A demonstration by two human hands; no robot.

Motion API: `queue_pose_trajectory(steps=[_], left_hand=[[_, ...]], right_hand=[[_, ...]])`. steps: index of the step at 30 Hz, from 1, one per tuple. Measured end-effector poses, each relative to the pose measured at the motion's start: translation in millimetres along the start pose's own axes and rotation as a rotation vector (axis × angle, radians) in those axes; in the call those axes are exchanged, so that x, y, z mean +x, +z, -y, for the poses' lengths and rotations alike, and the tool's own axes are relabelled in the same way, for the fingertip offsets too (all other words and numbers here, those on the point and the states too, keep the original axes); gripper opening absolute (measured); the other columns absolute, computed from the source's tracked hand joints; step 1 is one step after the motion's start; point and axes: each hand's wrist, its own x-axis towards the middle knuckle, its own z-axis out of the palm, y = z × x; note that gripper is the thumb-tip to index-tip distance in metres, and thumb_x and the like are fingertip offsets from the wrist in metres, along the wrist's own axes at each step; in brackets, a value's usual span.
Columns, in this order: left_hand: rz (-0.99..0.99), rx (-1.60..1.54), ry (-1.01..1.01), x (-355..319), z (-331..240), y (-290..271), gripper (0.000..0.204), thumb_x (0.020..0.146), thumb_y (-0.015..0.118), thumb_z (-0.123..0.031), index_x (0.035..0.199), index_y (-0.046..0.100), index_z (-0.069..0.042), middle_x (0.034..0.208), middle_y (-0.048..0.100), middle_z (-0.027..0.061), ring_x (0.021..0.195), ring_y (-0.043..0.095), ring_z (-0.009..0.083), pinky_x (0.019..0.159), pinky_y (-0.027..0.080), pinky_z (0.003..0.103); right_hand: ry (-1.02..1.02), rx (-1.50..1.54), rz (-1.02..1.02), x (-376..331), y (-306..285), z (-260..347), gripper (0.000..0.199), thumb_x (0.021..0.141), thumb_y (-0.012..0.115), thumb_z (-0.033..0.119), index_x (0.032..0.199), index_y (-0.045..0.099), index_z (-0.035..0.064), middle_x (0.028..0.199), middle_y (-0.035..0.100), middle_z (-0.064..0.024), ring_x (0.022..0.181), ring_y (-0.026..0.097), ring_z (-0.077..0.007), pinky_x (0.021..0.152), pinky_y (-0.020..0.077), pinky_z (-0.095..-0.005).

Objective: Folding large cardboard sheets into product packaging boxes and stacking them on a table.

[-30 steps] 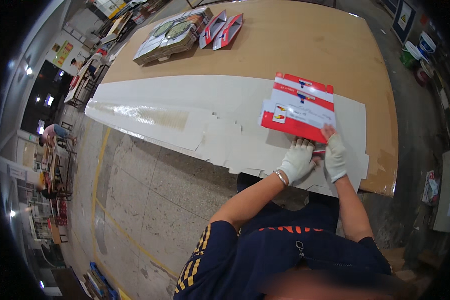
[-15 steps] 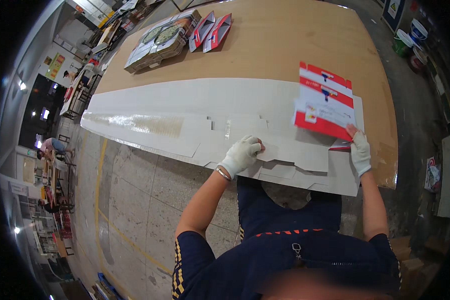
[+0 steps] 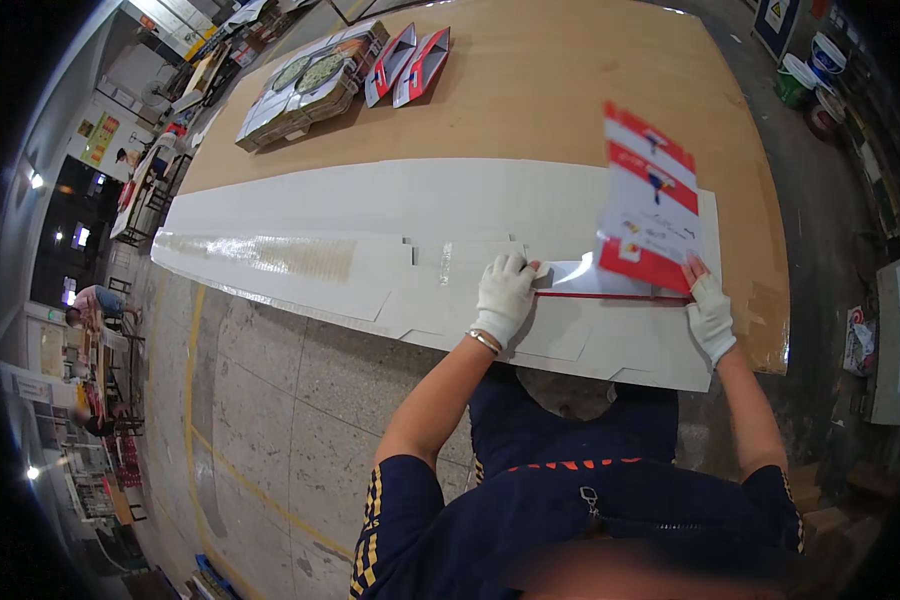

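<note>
- Far ahead of the left fingers: carton stack [image 3: 305,92], folded sleeves [image 3: 425,68], probably parked clear.
- Left hand [image 3: 507,298]: fingers half-curled at the white strip [image 3: 570,279], seemingly steadying it; pinch unclear.
- Red-and-white card [image 3: 652,205]: raised just beyond the right fingers.
- Right hand [image 3: 710,315]: fingers loosely extended at its lower corner, perhaps propping it; grip unclear.

Print [image 3: 658,222] on red-white card [image 3: 630,205] blurred; yellow warning triangle [image 3: 776,12] on blue-edged panel [image 3: 773,31]
</note>
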Motion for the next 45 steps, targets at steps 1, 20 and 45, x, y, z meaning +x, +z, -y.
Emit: queue_pose_trajectory(steps=[1,20,45], left_hand=[[0.111,-0.034,0.028,0.3,-1.7,1.0,0.042,0.075,0.062,-0.025,0.114,0.057,-0.009,0.109,0.052,0.009,0.109,0.047,0.0303,0.09,0.039,0.045],[0.412,0.396,0.274,-33.1,47.7,-84.0,0.072,0.075,0.058,-0.05,0.129,0.043,-0.006,0.116,0.055,0.0097,0.119,0.044,0.0257,0.104,0.019,0.054],[-0.21,-0.363,-0.13,-3.4,12.6,-0.7,0.055,0.082,0.056,-0.007,0.13,0.034,0.004,0.128,0.043,0.0227,0.115,0.047,0.0341,0.087,0.046,0.039]], right_hand=[[-0.112,-0.148,0.061,3.3,-1.9,4.8,0.064,0.073,0.047,-0.001,0.135,0.04,0.0115,0.138,0.041,-0.012,0.125,0.04,-0.033,0.105,0.0303,-0.0426],[-0.339,-0.143,0.434,43.6,31.1,76.2,0.056,0.081,0.058,0.035,0.131,0.045,0.0157,0.142,0.036,-0.0045,0.134,0.027,-0.0268,0.109,0.0151,-0.0508],[-0.454,-0.192,0.335,49.8,30.3,65.2,0.047,0.083,0.056,0.023,0.129,0.045,0.0171,0.139,0.039,-0.0045,0.13,0.035,-0.0257,0.104,0.0243,-0.0527]])
